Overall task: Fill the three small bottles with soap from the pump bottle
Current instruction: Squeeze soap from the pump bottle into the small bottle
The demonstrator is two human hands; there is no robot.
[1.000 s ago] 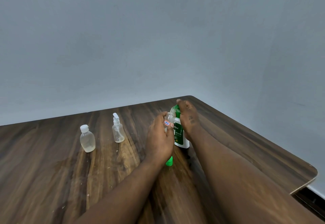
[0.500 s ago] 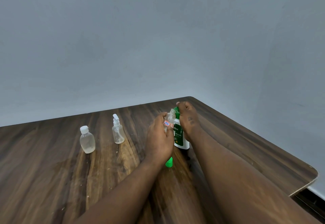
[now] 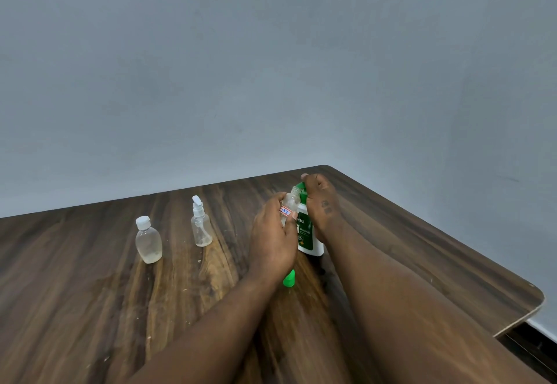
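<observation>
My left hand (image 3: 272, 240) grips a small clear bottle (image 3: 290, 206) with a red-edged sticker, its open neck held up against the green pump head. My right hand (image 3: 321, 205) rests on top of the white and green pump bottle (image 3: 309, 237), which stands on the wooden table (image 3: 90, 308). A green cap (image 3: 289, 278) lies on the table just below my left wrist. Further left stand a small clear bottle with a white pump top (image 3: 201, 223) and a rounded clear bottle with a white cap (image 3: 147, 240).
The table's right edge and rounded corner (image 3: 536, 302) lie close to my right forearm. A plain grey wall runs behind the table. Bare wood stretches across the left and front of the tabletop.
The hands and both bottles hold nearly the same places. The small bottle's neck sits slightly closer under the pump head.
</observation>
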